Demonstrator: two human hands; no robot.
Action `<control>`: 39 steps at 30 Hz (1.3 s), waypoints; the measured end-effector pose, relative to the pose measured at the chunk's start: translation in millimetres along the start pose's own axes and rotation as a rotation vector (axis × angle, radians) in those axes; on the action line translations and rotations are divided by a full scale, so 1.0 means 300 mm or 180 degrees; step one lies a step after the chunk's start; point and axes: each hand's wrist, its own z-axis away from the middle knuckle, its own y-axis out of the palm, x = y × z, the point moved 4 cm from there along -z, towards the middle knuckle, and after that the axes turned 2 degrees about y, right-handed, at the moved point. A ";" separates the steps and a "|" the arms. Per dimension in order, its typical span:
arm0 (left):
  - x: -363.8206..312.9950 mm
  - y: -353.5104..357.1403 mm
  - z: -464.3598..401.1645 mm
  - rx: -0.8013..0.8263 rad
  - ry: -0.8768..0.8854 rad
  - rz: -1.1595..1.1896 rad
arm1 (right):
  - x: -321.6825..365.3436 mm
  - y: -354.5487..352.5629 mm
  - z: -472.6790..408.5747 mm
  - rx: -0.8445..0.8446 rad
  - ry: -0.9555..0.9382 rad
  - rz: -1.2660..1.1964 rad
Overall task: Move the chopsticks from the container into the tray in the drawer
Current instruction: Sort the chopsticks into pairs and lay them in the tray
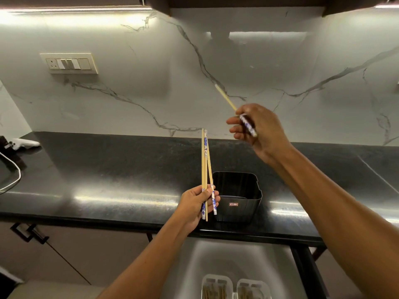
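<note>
Left hand (197,203) closed around three chopsticks (204,167), held upright above the counter's front edge (108,219), just left of the black container (237,196). Right hand (258,128) raised well above the counter, fingers loosely curled on a single chopstick (225,97) angled up-left toward the marble wall. Open air between the hands. Drawer (216,257) open below, clear trays (217,287) at its near end.

Switch panel (69,63) on veined marble backsplash (280,67) above glossy black countertop (112,169).
</note>
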 end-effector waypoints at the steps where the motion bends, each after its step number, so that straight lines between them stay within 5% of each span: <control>1: -0.006 0.002 -0.002 -0.0015 0.0010 0.0074 | -0.016 0.005 0.008 -0.0008 0.0047 0.0346; 7: -0.024 0.011 -0.011 -0.0041 0.0084 0.0270 | -0.227 0.025 0.079 -0.0205 0.0709 0.1793; 15: -0.024 0.014 0.000 0.0092 0.0218 0.0170 | -0.408 0.033 0.147 -0.0410 0.1343 0.1463; 39: 0.013 0.027 -0.003 0.0263 0.0066 -0.0075 | -0.407 0.023 0.148 -0.0040 0.1467 0.1816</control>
